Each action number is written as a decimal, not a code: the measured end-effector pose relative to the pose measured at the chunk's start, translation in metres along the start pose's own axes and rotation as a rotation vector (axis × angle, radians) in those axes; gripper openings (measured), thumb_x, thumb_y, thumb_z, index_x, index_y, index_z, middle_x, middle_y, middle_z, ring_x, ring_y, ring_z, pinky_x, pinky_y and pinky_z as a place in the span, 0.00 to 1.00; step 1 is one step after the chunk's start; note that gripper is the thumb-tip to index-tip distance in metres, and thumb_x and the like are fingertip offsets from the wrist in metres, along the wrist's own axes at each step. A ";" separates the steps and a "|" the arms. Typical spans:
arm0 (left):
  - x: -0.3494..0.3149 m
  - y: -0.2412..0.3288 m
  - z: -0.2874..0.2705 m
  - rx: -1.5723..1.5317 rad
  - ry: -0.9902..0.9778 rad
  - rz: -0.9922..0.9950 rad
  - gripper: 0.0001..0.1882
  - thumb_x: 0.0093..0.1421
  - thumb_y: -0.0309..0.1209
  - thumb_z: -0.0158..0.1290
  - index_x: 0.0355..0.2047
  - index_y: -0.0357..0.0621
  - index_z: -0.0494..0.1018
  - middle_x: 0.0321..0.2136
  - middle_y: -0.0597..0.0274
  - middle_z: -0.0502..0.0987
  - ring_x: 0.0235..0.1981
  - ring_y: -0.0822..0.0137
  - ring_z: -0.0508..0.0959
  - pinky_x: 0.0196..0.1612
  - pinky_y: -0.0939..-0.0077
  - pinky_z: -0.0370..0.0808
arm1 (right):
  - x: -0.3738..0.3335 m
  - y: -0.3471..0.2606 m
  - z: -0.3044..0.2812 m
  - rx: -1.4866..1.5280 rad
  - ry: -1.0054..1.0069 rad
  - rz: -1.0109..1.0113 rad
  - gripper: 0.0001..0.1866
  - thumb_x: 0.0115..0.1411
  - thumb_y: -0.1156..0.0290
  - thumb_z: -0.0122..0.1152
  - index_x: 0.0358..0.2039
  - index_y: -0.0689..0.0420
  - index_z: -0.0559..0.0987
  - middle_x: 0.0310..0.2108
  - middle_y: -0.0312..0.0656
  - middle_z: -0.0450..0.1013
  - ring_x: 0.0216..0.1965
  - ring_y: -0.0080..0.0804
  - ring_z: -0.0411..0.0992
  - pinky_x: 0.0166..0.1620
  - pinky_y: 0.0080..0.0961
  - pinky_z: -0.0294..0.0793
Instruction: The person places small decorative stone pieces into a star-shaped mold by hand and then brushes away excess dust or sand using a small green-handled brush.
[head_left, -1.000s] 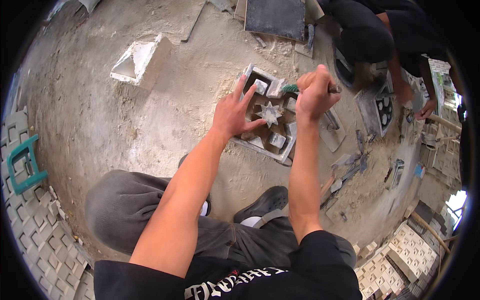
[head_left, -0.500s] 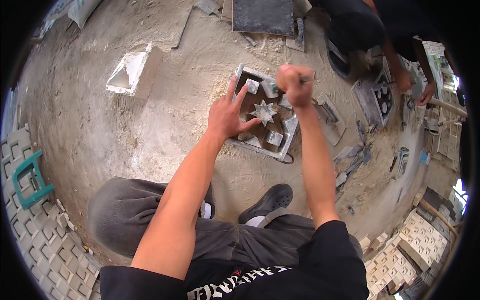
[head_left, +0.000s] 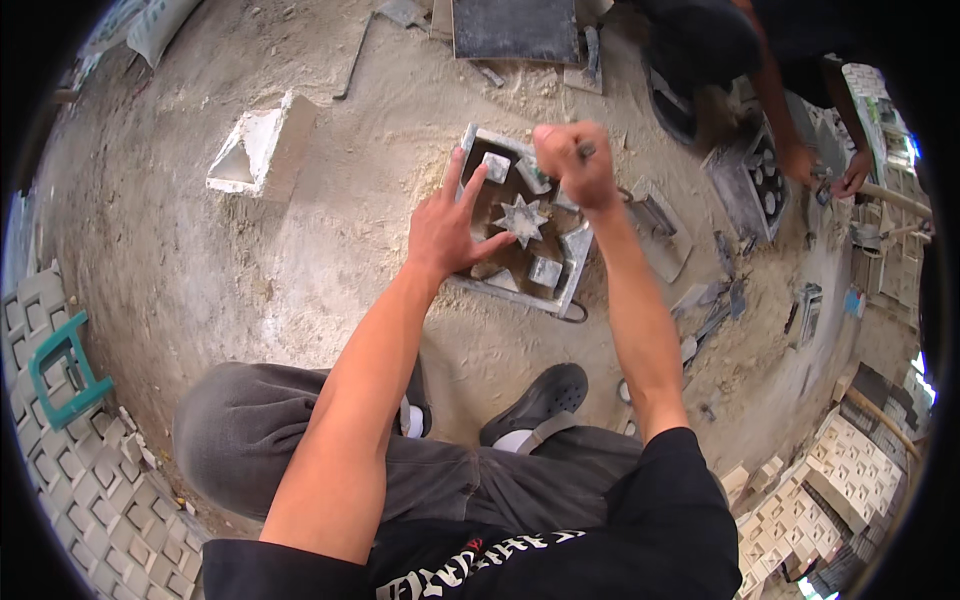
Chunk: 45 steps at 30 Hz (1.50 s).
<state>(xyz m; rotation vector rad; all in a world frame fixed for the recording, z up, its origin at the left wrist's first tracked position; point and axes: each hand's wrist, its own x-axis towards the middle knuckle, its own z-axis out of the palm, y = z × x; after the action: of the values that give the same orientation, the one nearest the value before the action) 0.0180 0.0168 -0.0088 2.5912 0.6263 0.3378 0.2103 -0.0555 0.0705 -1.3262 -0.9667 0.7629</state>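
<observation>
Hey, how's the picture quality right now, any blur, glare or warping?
In the head view, the fisheye leaves black corners and bends the rows of pale blocks at left; bright patches at right are blown out; the right hand looks slightly soft, while the star-shaped piece is fairly crisp.

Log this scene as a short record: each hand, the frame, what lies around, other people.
Left hand: fingers spread over the left side of the square frame, thumb tip beside the star-shaped block
Right hand: fist closed around a handle, mostly hidden
Frame: on the ground, small blocks around the star
Left side: white block with a triangular hollow; teal stool-like item
Co-worker: hands near another frame, upper right
</observation>
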 end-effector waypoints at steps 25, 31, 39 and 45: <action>0.003 0.006 -0.003 -0.001 -0.077 -0.019 0.53 0.44 0.63 0.61 0.64 0.49 0.57 0.66 0.42 0.52 0.52 0.46 0.74 0.42 0.62 0.78 | -0.001 0.008 0.020 0.085 0.455 -0.067 0.23 0.62 0.68 0.52 0.11 0.60 0.62 0.11 0.26 0.55 0.16 0.12 0.53 0.19 0.20 0.50; 0.001 -0.001 -0.002 0.022 0.004 0.007 0.52 0.43 0.65 0.59 0.63 0.49 0.59 0.66 0.45 0.53 0.44 0.49 0.77 0.40 0.63 0.77 | 0.005 0.009 0.023 0.058 0.430 -0.094 0.24 0.65 0.69 0.50 0.10 0.56 0.62 0.10 0.29 0.58 0.12 0.16 0.52 0.17 0.22 0.48; 0.006 0.003 0.000 -0.006 -0.035 -0.020 0.53 0.43 0.65 0.59 0.63 0.51 0.58 0.65 0.44 0.53 0.43 0.49 0.77 0.40 0.62 0.76 | -0.005 0.026 0.030 -0.112 0.318 -0.164 0.20 0.62 0.69 0.53 0.15 0.64 0.66 0.12 0.29 0.61 0.18 0.14 0.55 0.20 0.24 0.53; 0.003 0.004 -0.004 -0.008 -0.051 -0.021 0.52 0.43 0.64 0.60 0.63 0.49 0.58 0.66 0.44 0.52 0.47 0.48 0.76 0.41 0.62 0.78 | -0.006 -0.006 0.009 0.098 0.244 -0.089 0.24 0.62 0.69 0.53 0.10 0.60 0.63 0.10 0.29 0.58 0.14 0.15 0.53 0.18 0.22 0.50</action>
<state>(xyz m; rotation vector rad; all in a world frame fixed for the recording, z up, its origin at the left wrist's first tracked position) 0.0208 0.0163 -0.0028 2.5756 0.6322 0.2667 0.1991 -0.0578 0.0752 -1.2501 -0.7781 0.5586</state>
